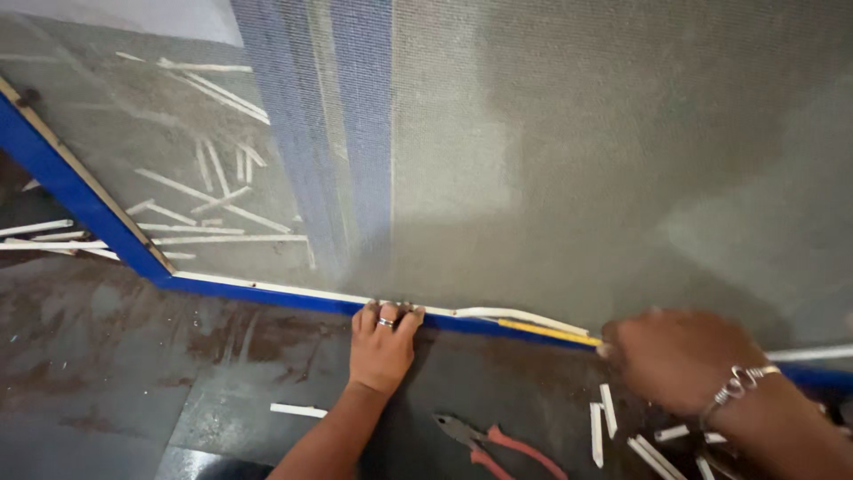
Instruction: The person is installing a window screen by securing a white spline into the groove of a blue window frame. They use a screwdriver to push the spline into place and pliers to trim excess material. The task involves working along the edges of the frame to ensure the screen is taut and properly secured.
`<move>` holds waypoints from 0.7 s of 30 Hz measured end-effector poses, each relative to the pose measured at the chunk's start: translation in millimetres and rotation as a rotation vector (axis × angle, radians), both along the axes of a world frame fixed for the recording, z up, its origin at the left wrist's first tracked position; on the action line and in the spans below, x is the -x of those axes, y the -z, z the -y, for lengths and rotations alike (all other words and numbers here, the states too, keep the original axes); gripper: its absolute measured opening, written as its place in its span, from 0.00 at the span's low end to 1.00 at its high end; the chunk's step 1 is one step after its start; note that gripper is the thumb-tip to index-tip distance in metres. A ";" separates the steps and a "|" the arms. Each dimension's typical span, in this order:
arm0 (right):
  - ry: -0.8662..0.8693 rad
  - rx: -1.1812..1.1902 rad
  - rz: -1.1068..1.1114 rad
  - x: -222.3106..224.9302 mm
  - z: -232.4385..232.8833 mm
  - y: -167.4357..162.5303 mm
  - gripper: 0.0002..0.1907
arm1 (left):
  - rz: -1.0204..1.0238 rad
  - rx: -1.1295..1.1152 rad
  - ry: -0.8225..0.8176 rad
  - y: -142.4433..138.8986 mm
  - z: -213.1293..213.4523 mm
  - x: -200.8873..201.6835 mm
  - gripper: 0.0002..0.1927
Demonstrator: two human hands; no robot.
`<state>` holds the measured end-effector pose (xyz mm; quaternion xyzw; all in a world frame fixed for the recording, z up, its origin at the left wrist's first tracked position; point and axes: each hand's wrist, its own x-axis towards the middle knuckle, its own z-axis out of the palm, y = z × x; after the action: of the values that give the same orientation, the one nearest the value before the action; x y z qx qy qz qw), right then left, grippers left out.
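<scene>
A blue frame [267,295] with fine grey mesh [577,178] stretched over it lies on the floor. My left hand [382,342], wearing a ring, presses its fingertips on the frame's near edge, over a white strip [511,315] that lifts out of the groove. My right hand [680,360], with a bracelet on the wrist, is closed around a yellow-handled tool [546,332] whose shaft lies along the frame edge, pointing toward the white strip. The tool's tip is hard to make out.
Red-handled pliers [498,443] lie on the dark stone floor [133,373] between my arms. Several short white strip pieces [613,418] are scattered near my right hand, one [298,410] near my left forearm, and more lie under the mesh at upper left [213,191].
</scene>
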<state>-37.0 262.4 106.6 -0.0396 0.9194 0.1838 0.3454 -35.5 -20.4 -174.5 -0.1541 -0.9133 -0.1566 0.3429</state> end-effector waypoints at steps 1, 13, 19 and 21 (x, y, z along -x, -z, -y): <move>0.000 0.011 -0.003 4.1 -8.9 9.2 0.17 | -0.007 -0.006 -0.001 -0.1 -0.3 -0.8 0.15; -0.325 0.396 -0.448 12.6 -108.0 166.5 0.19 | 0.064 -0.022 0.035 2.4 0.5 -0.6 0.17; -0.094 -0.144 0.021 10.9 -23.7 30.6 0.17 | 0.092 -0.007 0.037 5.4 1.9 -3.8 0.18; -0.155 -0.103 -0.002 10.1 15.6 -9.6 0.15 | 0.087 -0.008 0.037 5.6 1.6 -2.9 0.19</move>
<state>-47.0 246.8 116.2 -0.0924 0.9033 0.2572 0.3306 -32.6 -21.9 -180.1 -0.1626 -0.9237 -0.1734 0.3006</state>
